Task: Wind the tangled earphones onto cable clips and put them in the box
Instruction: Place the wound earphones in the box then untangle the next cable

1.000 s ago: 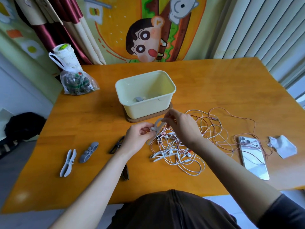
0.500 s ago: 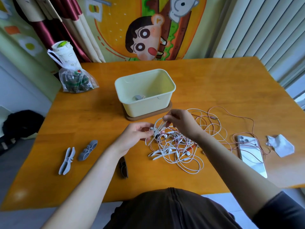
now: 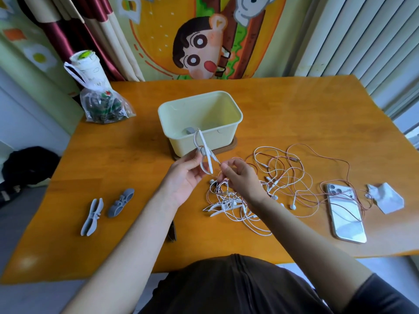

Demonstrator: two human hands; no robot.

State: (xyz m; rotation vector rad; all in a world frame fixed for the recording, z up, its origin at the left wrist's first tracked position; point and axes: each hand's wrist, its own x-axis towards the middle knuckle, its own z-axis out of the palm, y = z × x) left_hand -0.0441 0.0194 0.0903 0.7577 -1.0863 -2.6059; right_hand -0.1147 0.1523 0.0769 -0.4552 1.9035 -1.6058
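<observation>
My left grip (image 3: 184, 177) holds the clip (image 3: 205, 152), long axis upright; my right grip (image 3: 240, 180), just right of it, pinches the cord (image 3: 216, 160), tangle (image 3: 229, 200) beneath.

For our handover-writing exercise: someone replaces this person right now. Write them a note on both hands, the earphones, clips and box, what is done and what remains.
Left hand grips a white plastic cable clip, white earphone cable wound round its middle.
Right hand pinches that cable.
Done: one grey item, probably a wound clip, lies in the cream plastic box.
Left: finish winding, box it; tangled white and pink earphones, two grey clips and another white clip lie on the orange wooden table.
</observation>
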